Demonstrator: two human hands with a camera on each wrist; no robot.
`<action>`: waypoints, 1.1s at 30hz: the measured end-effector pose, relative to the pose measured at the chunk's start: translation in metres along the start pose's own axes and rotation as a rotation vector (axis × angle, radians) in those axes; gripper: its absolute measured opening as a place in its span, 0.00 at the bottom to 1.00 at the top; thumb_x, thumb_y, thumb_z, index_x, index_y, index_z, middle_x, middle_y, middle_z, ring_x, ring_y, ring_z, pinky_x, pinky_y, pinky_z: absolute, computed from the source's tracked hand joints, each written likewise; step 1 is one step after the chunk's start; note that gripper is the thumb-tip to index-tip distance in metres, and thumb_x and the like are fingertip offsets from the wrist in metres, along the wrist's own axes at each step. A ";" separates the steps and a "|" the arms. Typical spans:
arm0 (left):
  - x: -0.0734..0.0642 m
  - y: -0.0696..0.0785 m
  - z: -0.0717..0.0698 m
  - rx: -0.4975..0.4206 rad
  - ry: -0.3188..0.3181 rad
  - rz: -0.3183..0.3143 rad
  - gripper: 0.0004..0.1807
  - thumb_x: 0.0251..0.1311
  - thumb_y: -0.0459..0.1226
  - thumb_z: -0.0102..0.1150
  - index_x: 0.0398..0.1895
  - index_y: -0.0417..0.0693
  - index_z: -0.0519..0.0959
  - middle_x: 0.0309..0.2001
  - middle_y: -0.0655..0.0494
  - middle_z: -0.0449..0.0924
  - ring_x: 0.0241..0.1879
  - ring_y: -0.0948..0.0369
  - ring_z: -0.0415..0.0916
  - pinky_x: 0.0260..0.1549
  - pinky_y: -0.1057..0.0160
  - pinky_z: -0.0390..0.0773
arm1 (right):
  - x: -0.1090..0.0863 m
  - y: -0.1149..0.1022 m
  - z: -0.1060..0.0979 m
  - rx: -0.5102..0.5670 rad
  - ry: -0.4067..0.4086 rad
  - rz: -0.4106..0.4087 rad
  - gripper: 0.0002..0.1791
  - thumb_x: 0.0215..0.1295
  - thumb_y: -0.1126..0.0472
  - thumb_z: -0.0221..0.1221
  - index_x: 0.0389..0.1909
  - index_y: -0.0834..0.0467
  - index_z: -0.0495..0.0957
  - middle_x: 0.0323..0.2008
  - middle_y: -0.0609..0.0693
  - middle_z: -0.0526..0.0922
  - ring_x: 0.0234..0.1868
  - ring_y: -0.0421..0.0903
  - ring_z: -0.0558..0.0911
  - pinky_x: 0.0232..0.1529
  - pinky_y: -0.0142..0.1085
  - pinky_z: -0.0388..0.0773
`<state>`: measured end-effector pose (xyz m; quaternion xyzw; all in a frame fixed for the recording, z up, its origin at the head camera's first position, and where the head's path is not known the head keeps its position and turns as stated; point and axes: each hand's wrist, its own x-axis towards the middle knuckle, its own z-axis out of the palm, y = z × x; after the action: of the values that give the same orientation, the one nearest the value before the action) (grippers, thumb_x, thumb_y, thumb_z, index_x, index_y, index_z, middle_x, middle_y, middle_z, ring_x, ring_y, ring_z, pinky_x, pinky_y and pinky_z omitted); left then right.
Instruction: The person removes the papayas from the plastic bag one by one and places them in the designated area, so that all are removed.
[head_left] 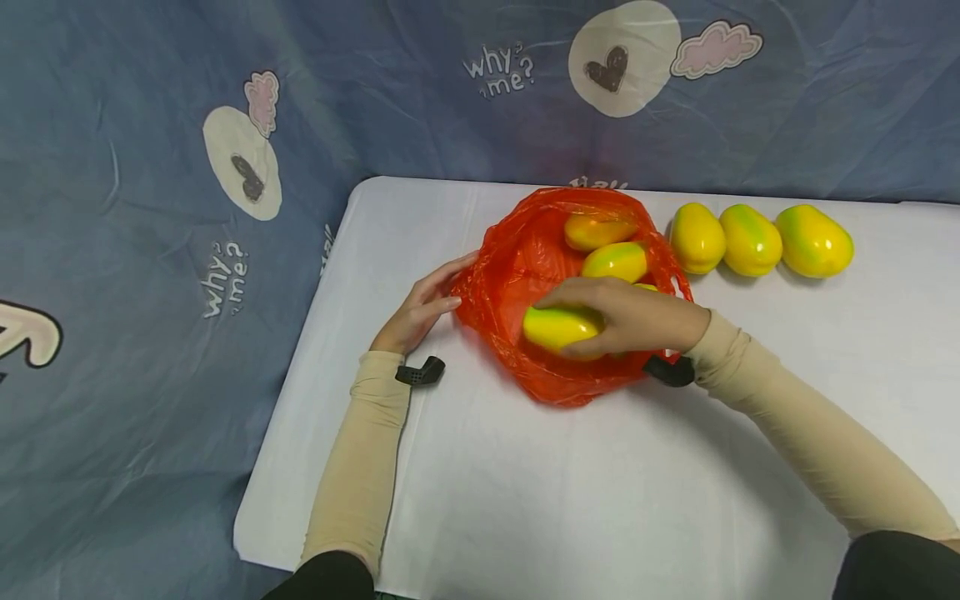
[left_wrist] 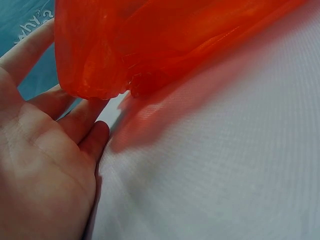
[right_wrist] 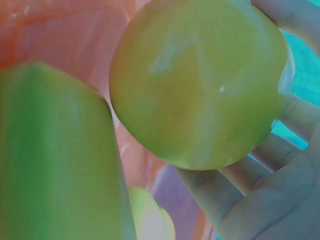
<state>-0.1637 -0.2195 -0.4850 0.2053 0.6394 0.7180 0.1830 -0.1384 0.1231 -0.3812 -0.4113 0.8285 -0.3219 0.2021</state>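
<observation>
A red plastic bag (head_left: 517, 367) lies open-mouthed on the table with several yellow-green mangoes inside. Reaching into it, my right hand (head_left: 630, 317) grips a mango (head_left: 558, 329), its fingers curled round the fruit. Up close in the right wrist view, the held mango (right_wrist: 200, 85) sits against my fingers, beside another mango (right_wrist: 55, 155). Two more mangoes, one upper (head_left: 596, 231) and one lower (head_left: 615, 262), rest deeper in the bag. My left hand (head_left: 420, 308) touches the bag's left side with loosely extended fingers; in the left wrist view some fingertips are hidden behind the red plastic (left_wrist: 95, 50).
Three mangoes stand in a row right of the bag: a left one (head_left: 697, 239), a middle one (head_left: 751, 240) and a right one (head_left: 814, 242). The white table (head_left: 487, 500) ends at a blue printed curtain (head_left: 420, 108) behind and to the left.
</observation>
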 end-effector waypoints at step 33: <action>0.000 0.000 0.000 0.011 -0.017 0.007 0.34 0.65 0.31 0.51 0.78 0.44 0.64 0.81 0.54 0.60 0.81 0.55 0.54 0.77 0.59 0.63 | -0.070 0.032 -0.056 0.230 0.444 0.204 0.34 0.61 0.65 0.72 0.68 0.46 0.77 0.59 0.44 0.81 0.59 0.40 0.77 0.58 0.18 0.74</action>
<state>-0.1631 -0.2193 -0.4849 0.2149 0.6409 0.7134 0.1847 -0.1493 0.2149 -0.3586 -0.2192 0.8478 -0.4740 0.0922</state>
